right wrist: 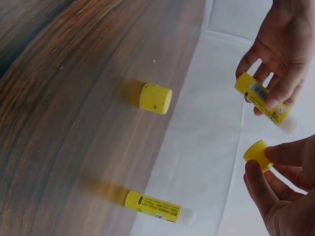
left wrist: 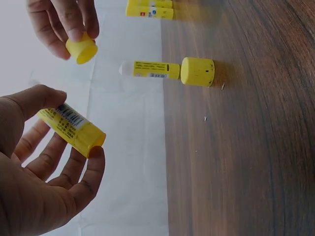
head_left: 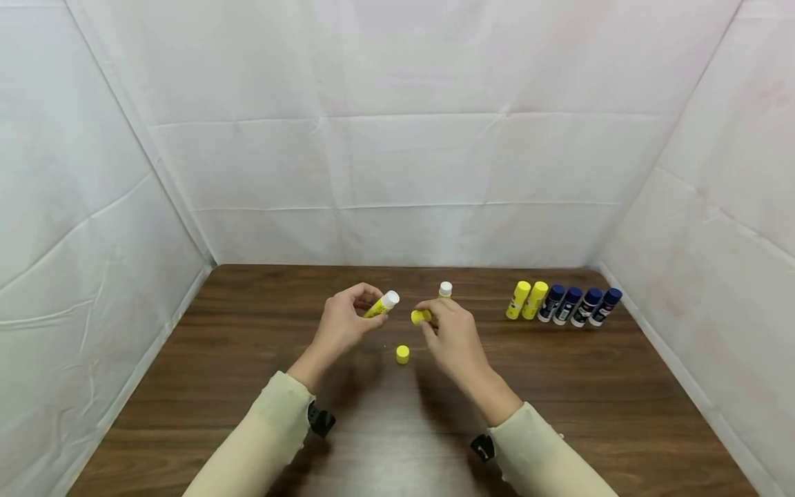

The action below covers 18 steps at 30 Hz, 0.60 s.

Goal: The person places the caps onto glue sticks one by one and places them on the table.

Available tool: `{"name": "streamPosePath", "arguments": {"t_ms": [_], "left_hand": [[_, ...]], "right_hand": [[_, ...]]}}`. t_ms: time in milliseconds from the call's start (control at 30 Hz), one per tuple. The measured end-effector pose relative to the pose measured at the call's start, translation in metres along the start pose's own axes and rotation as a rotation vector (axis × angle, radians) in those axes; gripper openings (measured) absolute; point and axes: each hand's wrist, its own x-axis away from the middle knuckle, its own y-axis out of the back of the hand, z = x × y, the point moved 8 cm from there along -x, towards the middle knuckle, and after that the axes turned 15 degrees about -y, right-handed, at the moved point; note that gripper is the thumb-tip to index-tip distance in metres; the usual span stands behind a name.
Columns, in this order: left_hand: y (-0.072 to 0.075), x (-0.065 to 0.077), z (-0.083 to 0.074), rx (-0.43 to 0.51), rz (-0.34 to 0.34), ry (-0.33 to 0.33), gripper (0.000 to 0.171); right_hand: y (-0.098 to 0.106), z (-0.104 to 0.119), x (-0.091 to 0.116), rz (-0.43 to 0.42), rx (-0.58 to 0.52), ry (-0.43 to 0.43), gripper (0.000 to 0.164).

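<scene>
My left hand (head_left: pixel 344 319) holds a yellow glue stick (head_left: pixel 380 305) between thumb and fingers, tilted, its white top bare. In the left wrist view the barcode side of that glue stick (left wrist: pixel 74 129) shows. Between thumb and fingertips, my right hand (head_left: pixel 456 339) pinches a yellow cap (head_left: pixel 420 317), apart from the held stick. Another yellow cap (head_left: pixel 402 355) stands on the table between the two hands. Behind the right hand an uncapped glue stick (head_left: pixel 445 289) stands upright, partly hidden in the head view; the right wrist view shows more of this glue stick (right wrist: pixel 153 208).
To the right, two capped yellow glue sticks (head_left: pixel 518 300) and several dark blue glue sticks (head_left: pixel 568 306) stand in a row on the brown wooden table (head_left: pixel 248 414). White cloth walls (head_left: pixel 397 159) enclose the back and sides.
</scene>
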Motion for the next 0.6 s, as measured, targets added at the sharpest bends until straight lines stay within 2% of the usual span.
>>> {"name": "streamPosePath", "arguments": {"t_ms": [233,367,467,600], "left_hand": [[0.001,0.007,-0.013,-0.06,0.007,-0.08,0.027],[0.001,0.014,-0.018,-0.088,0.013,-0.092,0.027],[0.001,0.018,-0.021,-0.13,0.015,-0.108,0.026],[0.001,0.023,-0.029,-0.209,0.01,-0.163,0.026]], "right_hand": [[0.009,0.001,-0.001,-0.027,-0.109,-0.039,0.022],[0.012,0.001,0.001,-0.032,-0.134,-0.05,0.021],[0.013,0.0,0.002,-0.017,-0.17,-0.077,0.02],[0.012,-0.002,0.003,0.025,-0.239,-0.133,0.02]]}}
